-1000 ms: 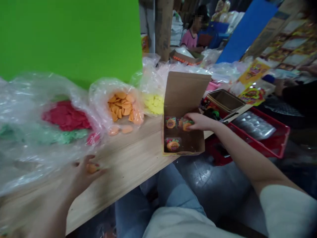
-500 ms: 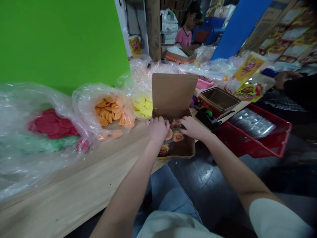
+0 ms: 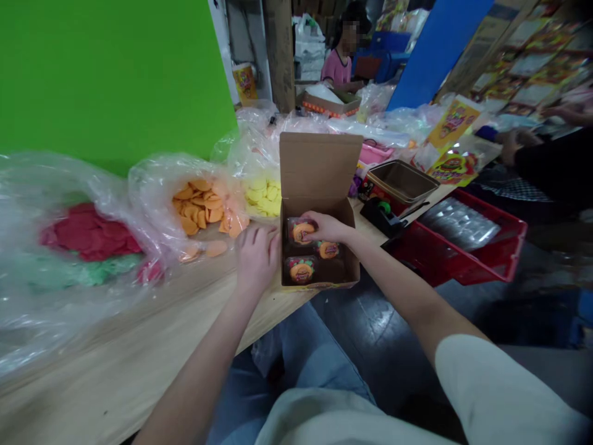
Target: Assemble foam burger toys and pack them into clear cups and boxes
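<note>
The right hand [image 3: 327, 227] is curved over a round clear pack [image 3: 301, 232] with an orange label, and the pack is gripped by the fingers. The left hand [image 3: 256, 259] is held open with the fingers spread. Nothing is held in it, and it is kept just beside the box, above the tabletop [image 3: 152, 309]. The gripped pack is inside a brown cardboard box [image 3: 319, 164], and the box lid is stood up open. A second pack [image 3: 328, 250] is lying just beside it, and a third pack [image 3: 301, 269] is near the front of the box. Packs are being put in the box, and a bare spot is seen at the front right. Clear bags of orange discs [image 3: 199, 207], yellow discs [image 3: 262, 199] and red discs [image 3: 88, 232] are laid on the tabletop to the left. A red crate [image 3: 407, 247] is set to the right, and another person's hand [image 3: 514, 143] is seen past it.
</note>
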{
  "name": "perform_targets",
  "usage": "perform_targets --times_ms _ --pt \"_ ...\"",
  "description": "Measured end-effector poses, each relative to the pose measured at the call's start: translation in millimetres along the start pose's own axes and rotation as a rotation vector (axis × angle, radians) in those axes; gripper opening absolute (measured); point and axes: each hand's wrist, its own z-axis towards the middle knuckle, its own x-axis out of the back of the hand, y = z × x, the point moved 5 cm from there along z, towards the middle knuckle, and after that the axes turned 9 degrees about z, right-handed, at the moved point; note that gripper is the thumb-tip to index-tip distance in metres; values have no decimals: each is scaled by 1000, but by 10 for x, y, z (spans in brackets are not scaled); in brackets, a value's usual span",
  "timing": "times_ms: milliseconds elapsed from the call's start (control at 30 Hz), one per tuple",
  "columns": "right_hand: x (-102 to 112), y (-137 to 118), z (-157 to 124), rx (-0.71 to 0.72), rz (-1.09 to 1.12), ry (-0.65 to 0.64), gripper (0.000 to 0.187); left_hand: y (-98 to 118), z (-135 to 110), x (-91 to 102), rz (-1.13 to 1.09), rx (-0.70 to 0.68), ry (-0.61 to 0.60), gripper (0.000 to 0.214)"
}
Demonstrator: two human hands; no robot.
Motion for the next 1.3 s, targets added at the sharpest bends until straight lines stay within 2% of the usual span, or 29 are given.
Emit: perform_targets --times_ms 100,200,267,333,433,567,633,733,800,867,967,1033,1133,1300 --pt "-140 20 -60 3 -144 -114 61 -149 -389 47 -52 3 -62 21" --pt "-109 -15 -123 21 -347 -123 52 -158 -696 27 -61 -17 -124 19" --pt "-17 -14 -161 -16 -485 -142 48 -124 -793 18 -67 -12 -133 19" --pt "39 17 -202 -79 -593 -237 52 -72 -801 22 -93 1 -124 19" --pt "46 38 -254 -125 -676 -324 56 32 -700 58 -146 8 -92 19" --pt "61 -26 -295 -73 -650 -297 50 140 -481 130 -201 25 -32 18" --pt "166 -48 -325 -98 -603 -282 49 169 -340 133 -182 30 -21 18" --pt "496 -124 -359 -113 -510 -104 56 283 -65 -3 -30 -108 -107 23" --pt "712 -201 -377 -66 -433 69 67 400 109 -216 167 -290 -258 27" --pt "812 -239 -396 -44 -375 203 65 464 231 -453 348 -419 -415 23" --pt "690 -175 -435 -129 -341 272 38 446 319 -656 445 -464 -513 15" --pt "523 -105 -483 -196 -337 257 29 400 334 -675 424 -473 -502 26" --pt "363 -60 -582 -238 -379 230 31 321 386 -638 376 -469 -520 37" --pt "398 -99 -663 -222 -450 198 36 338 580 -650 353 -524 -647 24"
